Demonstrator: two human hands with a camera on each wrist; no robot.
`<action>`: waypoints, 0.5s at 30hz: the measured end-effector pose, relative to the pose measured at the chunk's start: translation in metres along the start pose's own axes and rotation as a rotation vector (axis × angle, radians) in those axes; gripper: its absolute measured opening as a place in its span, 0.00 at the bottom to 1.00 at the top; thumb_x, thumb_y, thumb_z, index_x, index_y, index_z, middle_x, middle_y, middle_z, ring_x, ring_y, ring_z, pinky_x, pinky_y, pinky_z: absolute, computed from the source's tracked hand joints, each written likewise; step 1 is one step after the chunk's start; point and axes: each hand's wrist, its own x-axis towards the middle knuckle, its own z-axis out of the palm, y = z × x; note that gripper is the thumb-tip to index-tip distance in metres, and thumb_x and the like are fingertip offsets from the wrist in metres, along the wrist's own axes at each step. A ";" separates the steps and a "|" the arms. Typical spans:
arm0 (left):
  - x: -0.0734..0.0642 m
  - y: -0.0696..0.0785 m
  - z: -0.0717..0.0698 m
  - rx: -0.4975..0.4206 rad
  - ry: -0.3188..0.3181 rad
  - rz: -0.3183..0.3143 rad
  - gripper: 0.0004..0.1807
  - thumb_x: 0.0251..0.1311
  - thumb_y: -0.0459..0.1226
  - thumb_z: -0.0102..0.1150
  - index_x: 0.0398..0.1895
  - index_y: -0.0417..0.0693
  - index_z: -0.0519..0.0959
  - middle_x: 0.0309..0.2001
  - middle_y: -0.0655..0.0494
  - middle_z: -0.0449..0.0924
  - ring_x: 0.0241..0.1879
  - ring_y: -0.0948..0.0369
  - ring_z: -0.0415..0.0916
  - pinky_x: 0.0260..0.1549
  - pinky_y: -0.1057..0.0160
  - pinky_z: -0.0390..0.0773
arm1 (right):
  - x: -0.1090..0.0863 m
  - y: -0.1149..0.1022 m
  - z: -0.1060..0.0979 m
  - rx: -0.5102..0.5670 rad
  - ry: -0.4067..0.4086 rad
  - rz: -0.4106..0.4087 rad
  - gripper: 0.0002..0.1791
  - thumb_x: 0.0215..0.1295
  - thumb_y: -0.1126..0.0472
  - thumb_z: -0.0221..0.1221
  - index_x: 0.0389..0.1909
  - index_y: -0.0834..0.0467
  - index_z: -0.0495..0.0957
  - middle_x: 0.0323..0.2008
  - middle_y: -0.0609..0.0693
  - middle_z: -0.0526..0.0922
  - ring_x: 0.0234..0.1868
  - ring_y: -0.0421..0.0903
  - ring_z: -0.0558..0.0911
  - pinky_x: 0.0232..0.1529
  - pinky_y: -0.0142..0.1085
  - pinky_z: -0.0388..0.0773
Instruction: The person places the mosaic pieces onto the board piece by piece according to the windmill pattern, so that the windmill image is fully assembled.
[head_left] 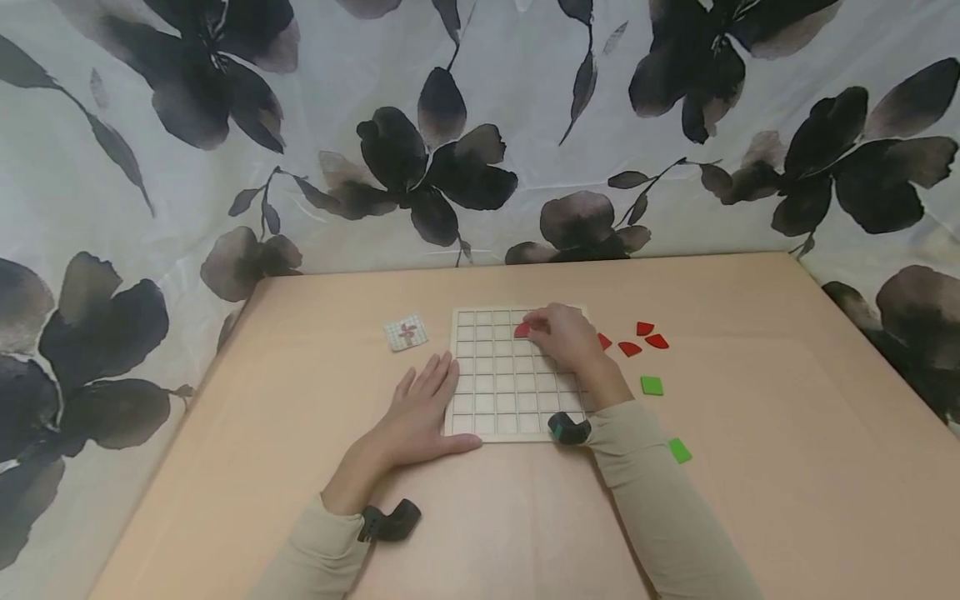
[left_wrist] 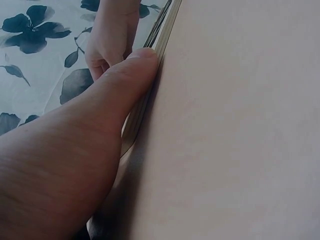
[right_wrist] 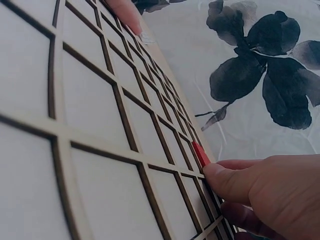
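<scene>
A pale wooden grid board (head_left: 495,383) with rows of square cells lies on the table. Over its far part, my right hand (head_left: 566,337) pinches a red piece (head_left: 522,331) between thumb and fingertips; in the right wrist view that red piece (right_wrist: 200,152) is right at the cells near the far edge. My left hand (head_left: 423,408) rests flat along the board's left edge, fingers straight, thumb (left_wrist: 142,57) at the near corner. Several loose red pieces with one curved side, such as one red piece (head_left: 630,349), lie just right of the board, partly behind the right wrist.
A small pattern card (head_left: 406,332) with a reddish figure on a grid lies left of the board. Two green squares, a nearer one (head_left: 679,450) and a farther one (head_left: 652,386), sit to the right. The table (head_left: 787,467) ends against a flower-printed cloth (head_left: 480,50).
</scene>
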 end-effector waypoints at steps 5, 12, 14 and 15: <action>0.000 0.000 -0.001 -0.003 -0.006 -0.008 0.63 0.48 0.73 0.50 0.75 0.43 0.41 0.77 0.49 0.34 0.76 0.53 0.29 0.71 0.42 0.33 | 0.000 -0.001 -0.002 -0.005 -0.015 0.014 0.17 0.63 0.57 0.61 0.53 0.52 0.80 0.45 0.51 0.81 0.48 0.50 0.76 0.53 0.47 0.74; 0.001 0.000 -0.001 0.007 0.004 0.007 0.63 0.48 0.73 0.50 0.75 0.43 0.42 0.77 0.48 0.34 0.76 0.53 0.30 0.71 0.42 0.34 | -0.002 0.009 -0.017 0.057 -0.049 0.009 0.22 0.64 0.56 0.59 0.60 0.52 0.75 0.48 0.52 0.79 0.47 0.49 0.75 0.50 0.41 0.76; 0.001 0.000 -0.001 0.010 0.003 0.012 0.63 0.48 0.73 0.50 0.75 0.42 0.42 0.77 0.48 0.34 0.76 0.52 0.30 0.70 0.41 0.35 | -0.005 0.015 -0.029 0.094 -0.043 0.033 0.22 0.65 0.56 0.58 0.61 0.52 0.74 0.49 0.52 0.78 0.47 0.50 0.74 0.46 0.40 0.77; 0.001 0.000 -0.001 0.012 0.000 0.011 0.63 0.48 0.73 0.50 0.75 0.42 0.41 0.77 0.48 0.34 0.76 0.52 0.30 0.70 0.42 0.34 | -0.008 0.020 -0.036 0.099 -0.032 0.041 0.23 0.65 0.56 0.58 0.61 0.52 0.74 0.50 0.52 0.78 0.47 0.50 0.74 0.44 0.38 0.78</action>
